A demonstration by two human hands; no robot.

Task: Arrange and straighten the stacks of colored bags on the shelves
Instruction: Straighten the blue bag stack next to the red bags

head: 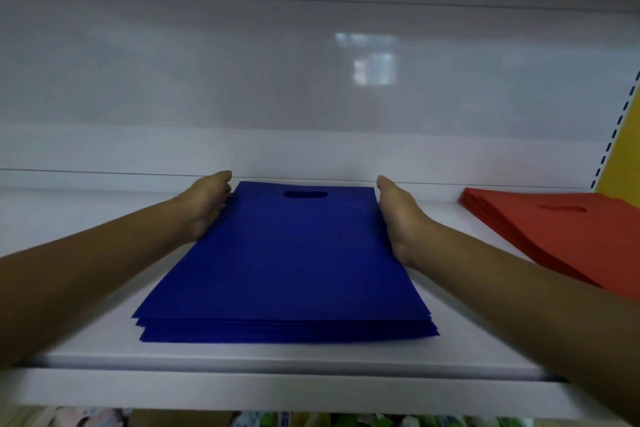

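Left hand and right hand, fingers straight, press flat against both sides of the stack of flat royal-blue handle-cutout bags mid white shelf; near edges fanned, flat red bag stack skewed, apparently unstraightened.

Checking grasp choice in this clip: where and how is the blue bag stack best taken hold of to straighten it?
Probably at its two long side edges, toward the back, one palm from each side. The blue bag stack lies flat on the shelf, and its front edges are fanned, so flat side pressure would square the layers. The left hand and right hand already flank it.
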